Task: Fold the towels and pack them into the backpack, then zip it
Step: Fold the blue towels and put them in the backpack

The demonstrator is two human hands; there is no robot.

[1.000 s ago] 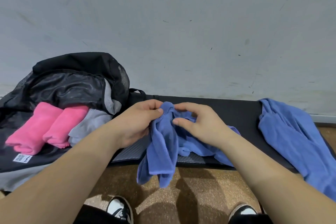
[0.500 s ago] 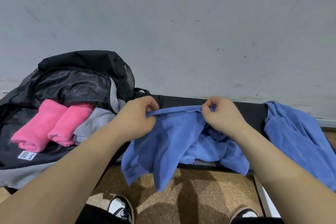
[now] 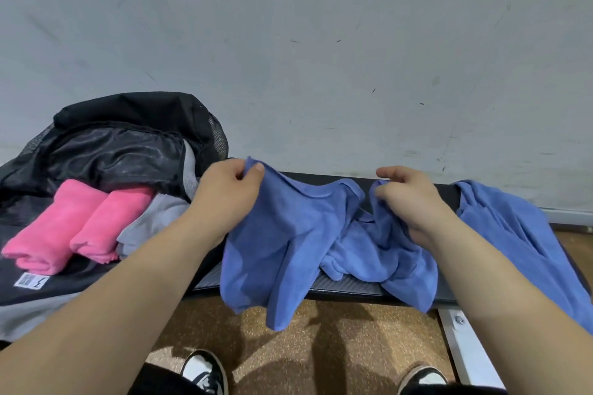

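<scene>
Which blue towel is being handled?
The middle blue towel, draped over the front of the bench: left hand and right hand both pinch its top edge. The other blue towel lies untouched at the right.

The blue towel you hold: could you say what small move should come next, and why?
Probably draw the hands apart to flatten it: the left hand pinches a corner of the blue towel, the right hand grips bunched cloth, the middle sags.

One head-worn view looks forward and down, close over the bench (image 3: 346, 287); wall (image 3: 321, 58) behind.
</scene>
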